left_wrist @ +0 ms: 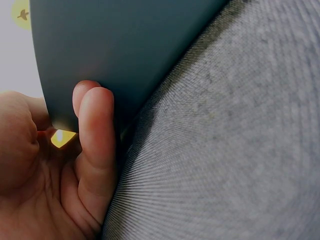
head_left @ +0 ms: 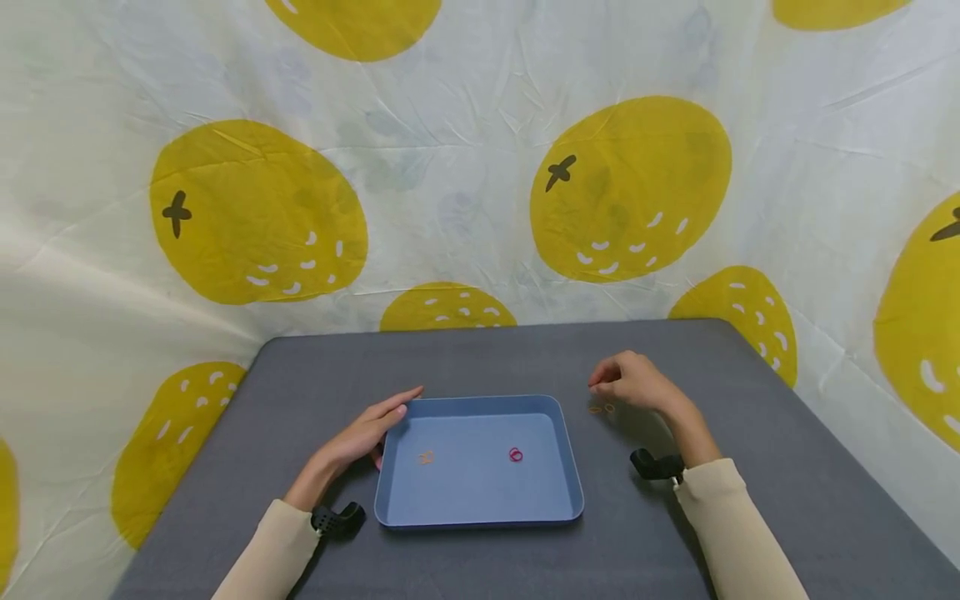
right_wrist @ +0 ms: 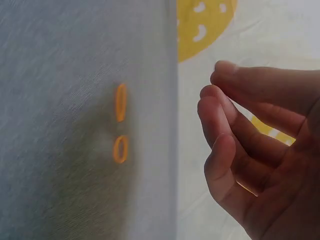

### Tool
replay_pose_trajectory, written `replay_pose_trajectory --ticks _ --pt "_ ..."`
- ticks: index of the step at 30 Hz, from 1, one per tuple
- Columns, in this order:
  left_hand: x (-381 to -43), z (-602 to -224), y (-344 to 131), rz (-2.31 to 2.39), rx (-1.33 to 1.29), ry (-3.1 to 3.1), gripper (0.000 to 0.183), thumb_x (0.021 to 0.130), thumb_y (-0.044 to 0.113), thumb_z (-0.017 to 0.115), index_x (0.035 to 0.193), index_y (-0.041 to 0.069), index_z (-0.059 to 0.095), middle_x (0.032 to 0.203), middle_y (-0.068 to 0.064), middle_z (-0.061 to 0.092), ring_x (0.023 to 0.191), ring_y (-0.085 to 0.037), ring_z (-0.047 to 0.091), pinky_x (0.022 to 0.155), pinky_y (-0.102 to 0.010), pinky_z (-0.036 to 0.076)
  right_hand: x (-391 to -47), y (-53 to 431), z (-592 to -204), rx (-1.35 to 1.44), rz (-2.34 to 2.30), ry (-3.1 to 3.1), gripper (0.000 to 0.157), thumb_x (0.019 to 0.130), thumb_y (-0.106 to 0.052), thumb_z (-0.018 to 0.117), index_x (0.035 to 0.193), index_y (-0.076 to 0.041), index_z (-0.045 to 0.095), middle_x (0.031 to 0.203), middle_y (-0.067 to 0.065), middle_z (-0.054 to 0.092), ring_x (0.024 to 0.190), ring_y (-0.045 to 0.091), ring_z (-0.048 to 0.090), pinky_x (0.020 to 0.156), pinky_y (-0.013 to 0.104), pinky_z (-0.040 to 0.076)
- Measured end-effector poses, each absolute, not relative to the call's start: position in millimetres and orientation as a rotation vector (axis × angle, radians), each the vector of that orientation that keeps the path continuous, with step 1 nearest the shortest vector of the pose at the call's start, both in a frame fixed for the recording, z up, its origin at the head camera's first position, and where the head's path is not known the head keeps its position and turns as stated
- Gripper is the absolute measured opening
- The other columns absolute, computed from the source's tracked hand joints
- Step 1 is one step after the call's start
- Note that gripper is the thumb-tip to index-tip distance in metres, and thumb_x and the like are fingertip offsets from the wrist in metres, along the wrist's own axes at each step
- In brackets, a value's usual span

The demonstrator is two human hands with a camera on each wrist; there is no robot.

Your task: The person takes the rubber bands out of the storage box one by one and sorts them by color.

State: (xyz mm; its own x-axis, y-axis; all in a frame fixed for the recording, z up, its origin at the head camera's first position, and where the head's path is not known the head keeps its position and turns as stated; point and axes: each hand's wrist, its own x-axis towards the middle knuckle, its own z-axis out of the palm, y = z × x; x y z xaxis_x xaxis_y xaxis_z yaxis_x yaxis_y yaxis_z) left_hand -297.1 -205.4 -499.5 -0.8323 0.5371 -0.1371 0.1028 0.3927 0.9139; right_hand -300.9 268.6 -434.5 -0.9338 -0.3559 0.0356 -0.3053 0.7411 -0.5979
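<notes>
The left hand (head_left: 367,432) grips the blue tray (head_left: 472,504) near its far left corner. Off the tray's right edge, the right hand (head_left: 636,383) hovers by two orange loops (right_wrist: 119,102) on the grey table (head_left: 472,567); I can't tell whether it's pinching anything. Inside the tray, orange bands (head_left: 427,457) lie leftward, red bands (head_left: 516,455) rightward.

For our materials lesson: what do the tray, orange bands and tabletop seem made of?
Tray: plastic or painted metal; smooth, satin-looking blue surface.
Orange bands: probably rubber; thin, closed loops, finish unclear.
Tabletop: apparently grey fabric, matt; close up, a fine weave shows.
</notes>
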Motion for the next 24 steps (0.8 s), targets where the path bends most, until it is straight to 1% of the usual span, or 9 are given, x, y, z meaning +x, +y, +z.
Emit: replay_pose_trajectory --ticks 2,4,7,10,13,17,20,23,24 --pt "-297.8 -500.1 -205.3 1.427 0.554 2.243 0.045 0.104 0.040 0.036 0.149 0.039 0.031 0.156 -0.002 0.031 0.059 -0.025 0.061 0.045 -0.045 0.053 -298.6 264.6 -430.6 -0.563 -0.968 2.852 0.016 0.088 -0.017 0.068 0.095 -0.004 0.074 0.084 0.007 0.072 0.072 0.018 0.063 0.062 0.029 0.050" --pt "-298.4 -500.8 -205.4 1.423 0.556 2.244 0.045 0.105 0.040 0.035 0.149 0.039 0.030 0.157 -0.001 0.030 0.060 -0.024 0.062 0.045 -0.045 0.053 -296.3 260.2 -426.9 -0.585 -0.974 2.847 0.016 0.090 -0.018 0.068 0.095 -0.004 0.074 0.085 0.010 0.072 0.074 0.022 0.064 0.062 0.030 0.050" --pt "-298.5 -501.1 -205.6 1.417 0.559 2.249 0.045 0.105 0.039 0.035 0.149 0.039 0.030 0.157 0.000 0.029 0.063 -0.024 0.063 0.045 -0.044 0.053 -293.9 253.5 -422.1 -0.606 -0.967 2.848 0.013 0.091 -0.019 0.067 0.094 -0.008 0.074 0.085 0.008 0.072 0.075 0.025 0.064 0.063 0.030 0.050" --pt "-298.0 -500.7 -205.9 1.422 0.558 2.256 0.045 0.105 0.039 0.036 0.149 0.039 0.030 0.157 0.001 0.029 0.073 -0.023 0.064 0.045 -0.044 0.053 -292.4 247.2 -417.2 -0.620 -0.960 2.849 0.010 0.091 -0.020 0.067 0.093 -0.013 0.074 0.085 0.003 0.071 0.075 0.022 0.064 0.064 0.029 0.051" --pt "-297.6 -500.9 -205.9 1.424 0.554 2.260 0.045 0.104 0.041 0.036 0.149 0.040 0.031 0.157 0.002 0.030 0.075 -0.025 0.064 0.045 -0.045 0.053 -290.8 240.7 -412.5 -0.642 -0.971 2.846 0.010 0.091 -0.021 0.067 0.093 -0.014 0.074 0.085 -0.001 0.071 0.074 0.017 0.064 0.065 0.029 0.051" --pt "-297.4 -501.2 -205.9 1.425 0.559 2.264 0.045 0.104 0.041 0.036 0.149 0.039 0.031 0.156 0.001 0.031 0.077 -0.023 0.064 0.045 -0.046 0.053 -287.9 231.2 -408.1 -0.679 -0.983 2.845 0.012 0.091 -0.023 0.067 0.094 -0.013 0.074 0.086 0.002 0.071 0.073 0.012 0.062 0.066 0.028 0.052" --pt "-297.2 -501.2 -205.3 1.426 0.564 2.264 0.045 0.104 0.040 0.036 0.149 0.037 0.031 0.156 0.001 0.031 0.074 -0.023 0.064 0.045 -0.046 0.053 -285.9 224.3 -407.7 -0.702 -0.980 2.847 0.013 0.090 -0.023 0.068 0.094 -0.012 0.074 0.086 0.002 0.071 0.073 0.010 0.062 0.066 0.027 0.052" --pt "-297.4 -501.1 -204.7 1.420 0.560 2.269 0.045 0.104 0.040 0.036 0.149 0.039 0.031 0.156 0.002 0.031 0.078 -0.024 0.065 0.045 -0.047 0.053 -284.8 217.6 -407.9 -0.744 -0.981 2.842 0.011 0.090 -0.022 0.068 0.093 -0.013 0.074 0.086 0.003 0.071 0.073 0.008 0.061 0.066 0.025 0.052" --pt "-297.4 -501.2 -204.6 1.416 0.558 2.271 0.045 0.104 0.041 0.036 0.148 0.040 0.031 0.156 0.003 0.031 0.079 -0.026 0.065 0.046 -0.047 0.053 -284.4 215.4 -407.8 -0.760 -0.990 2.835 0.010 0.090 -0.021 0.068 0.092 -0.013 0.074 0.086 0.004 0.071 0.073 0.010 0.062 0.065 0.025 0.052"
